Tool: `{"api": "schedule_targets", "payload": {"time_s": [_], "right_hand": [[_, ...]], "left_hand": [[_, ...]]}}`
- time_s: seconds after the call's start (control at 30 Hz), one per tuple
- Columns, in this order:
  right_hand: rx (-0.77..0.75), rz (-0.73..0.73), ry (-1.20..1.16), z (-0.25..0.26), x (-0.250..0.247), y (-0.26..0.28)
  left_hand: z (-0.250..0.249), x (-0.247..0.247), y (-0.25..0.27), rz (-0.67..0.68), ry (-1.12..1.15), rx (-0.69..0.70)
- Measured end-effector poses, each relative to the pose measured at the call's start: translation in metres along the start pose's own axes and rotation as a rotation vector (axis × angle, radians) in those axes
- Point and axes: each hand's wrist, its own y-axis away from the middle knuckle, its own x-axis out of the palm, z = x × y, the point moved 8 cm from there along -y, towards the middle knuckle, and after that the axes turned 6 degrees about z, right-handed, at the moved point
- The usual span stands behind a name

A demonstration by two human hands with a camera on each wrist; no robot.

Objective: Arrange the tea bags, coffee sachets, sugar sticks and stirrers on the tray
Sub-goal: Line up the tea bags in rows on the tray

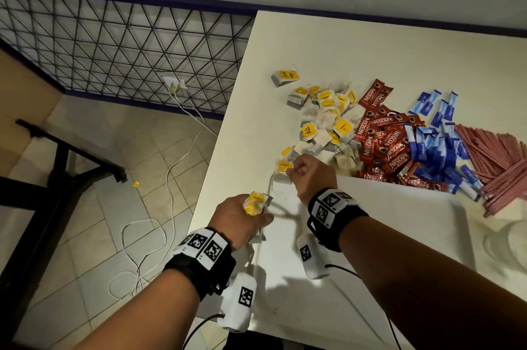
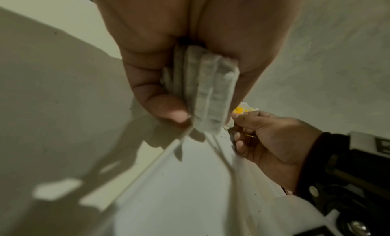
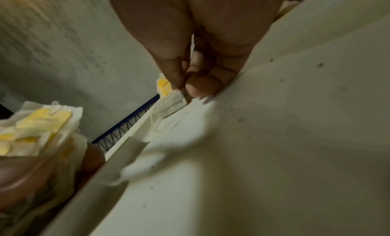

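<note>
My left hand grips a stack of yellow-tagged tea bags above the table's left edge; the left wrist view shows the stack of tea bags pressed between thumb and fingers. My right hand pinches one tea bag at the near end of the tea bag pile; the right wrist view shows that tea bag under the fingertips. Red coffee sachets, blue sugar sticks and pink stirrers lie in heaps further right. The white tray sits below my right arm.
The white table ends at its left edge close to my left hand, with tiled floor, white cables and a black stand below. A wire grid panel lines the wall. Something round and clear sits at the far right.
</note>
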Motion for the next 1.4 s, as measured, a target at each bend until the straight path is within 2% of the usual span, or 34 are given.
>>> {"api": "schedule_targets", "payload": {"time_s": [0.13,0.27,0.4,0.67,0.73,0.8,0.87,0.93,1.07,1.23,1.4], "right_hand": [[0.006,-0.006,-0.056,-0.002,0.000,0.001],[-0.037,-0.037,-0.004,-0.001,-0.006,0.005],[-0.072,0.060,0.047,0.000,0.003,0.005],[-0.054,0.099,0.030,0.004,0.006,0.007],[-0.076,0.072,0.027,0.011,-0.002,0.011],[-0.120,0.038,-0.002,0.022,-0.013,0.019],[-0.146,0.063,-0.080,0.035,-0.019,0.031],[-0.200,0.156,-0.174,0.053,-0.018,0.045],[-0.312,0.254,-0.242,0.075,-0.013,0.060],[-0.474,0.241,-0.017,0.077,-0.011,0.062],[-0.542,0.174,0.043,0.075,-0.018,0.066]], "left_hand": [[0.003,0.001,-0.002,0.002,0.003,-0.004],[0.003,0.002,-0.004,0.004,0.014,-0.003],[0.004,0.002,-0.004,0.001,0.012,-0.004],[0.001,0.001,-0.002,0.022,0.028,0.012],[-0.007,-0.006,0.004,-0.001,0.170,0.056],[-0.018,-0.016,0.012,-0.016,0.412,0.115],[-0.027,-0.016,0.018,0.045,0.659,0.119],[-0.034,-0.009,0.020,0.129,0.830,0.089],[-0.043,0.006,0.014,0.181,0.885,0.055],[-0.051,0.014,0.011,0.100,0.939,-0.030],[-0.054,0.017,0.010,0.043,0.947,-0.075]]}}
